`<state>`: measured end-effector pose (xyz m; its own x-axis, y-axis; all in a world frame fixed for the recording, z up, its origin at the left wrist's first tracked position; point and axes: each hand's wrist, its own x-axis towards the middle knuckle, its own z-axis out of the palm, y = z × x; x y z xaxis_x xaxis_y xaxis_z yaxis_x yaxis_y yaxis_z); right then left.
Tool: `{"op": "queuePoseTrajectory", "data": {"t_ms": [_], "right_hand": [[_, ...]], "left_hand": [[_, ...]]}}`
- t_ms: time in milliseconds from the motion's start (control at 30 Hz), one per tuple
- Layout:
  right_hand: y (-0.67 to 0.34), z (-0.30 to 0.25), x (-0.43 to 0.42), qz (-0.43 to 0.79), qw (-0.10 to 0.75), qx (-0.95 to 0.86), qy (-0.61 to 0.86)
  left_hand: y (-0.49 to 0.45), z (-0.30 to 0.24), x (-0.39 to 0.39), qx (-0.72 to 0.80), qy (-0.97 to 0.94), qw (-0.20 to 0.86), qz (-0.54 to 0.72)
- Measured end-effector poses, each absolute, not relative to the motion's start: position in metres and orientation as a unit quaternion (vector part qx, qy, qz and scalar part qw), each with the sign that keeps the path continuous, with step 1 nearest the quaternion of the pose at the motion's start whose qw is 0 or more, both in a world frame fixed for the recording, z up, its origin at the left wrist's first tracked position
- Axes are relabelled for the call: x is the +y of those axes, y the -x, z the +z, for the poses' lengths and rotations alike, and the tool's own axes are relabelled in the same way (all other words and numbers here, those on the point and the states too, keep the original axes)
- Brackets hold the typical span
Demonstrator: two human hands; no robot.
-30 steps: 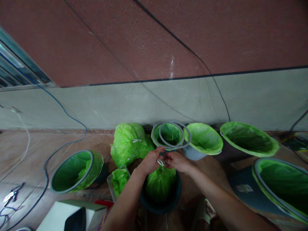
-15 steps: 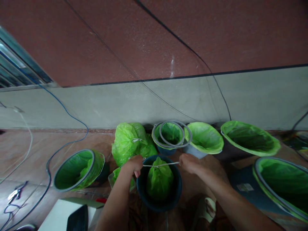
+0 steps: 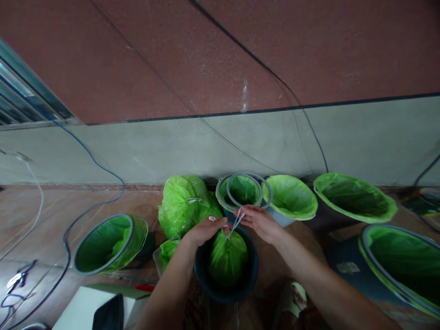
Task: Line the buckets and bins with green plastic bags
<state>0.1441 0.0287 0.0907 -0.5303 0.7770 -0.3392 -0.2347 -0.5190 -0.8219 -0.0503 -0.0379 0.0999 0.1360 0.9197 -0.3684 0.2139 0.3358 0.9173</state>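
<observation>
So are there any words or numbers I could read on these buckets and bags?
Nothing here can be read.
Label on the side of the blue bin at the right: it has print on it, but it is too blurred to read.
Green bag and its white drawstring, pinched by the left hand and the right hand: no writing shows.

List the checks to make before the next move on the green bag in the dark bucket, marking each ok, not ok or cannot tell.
1. The left hand grips the drawstring: ok.
2. The right hand grips the drawstring: ok.
3. The green bag is gathered closed at the top: ok.
4. The green bag sits inside the dark bucket: ok.
5. The knot is pulled tight: cannot tell, the fingers cover it.
</observation>
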Motion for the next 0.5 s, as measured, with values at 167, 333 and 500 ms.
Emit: {"op": "queuePoseTrajectory", "data": {"t_ms": [167,333,500], "right_hand": [[-0.146,0.095,0.031,0.771,0.332,-0.387,0.381],[-0.146,0.102,0.027,0.747,0.324,-0.458,0.356],[-0.14,0.096,0.028,0.685,0.305,-0.581,0.316]], "left_hand": [[0.035,0.084,-0.034,0.581,-0.37,0.603,0.403],[0.033,0.077,-0.03,0.581,-0.469,0.575,0.335],[0.022,0.071,-0.03,0.593,-0.566,0.513,0.255]]}}
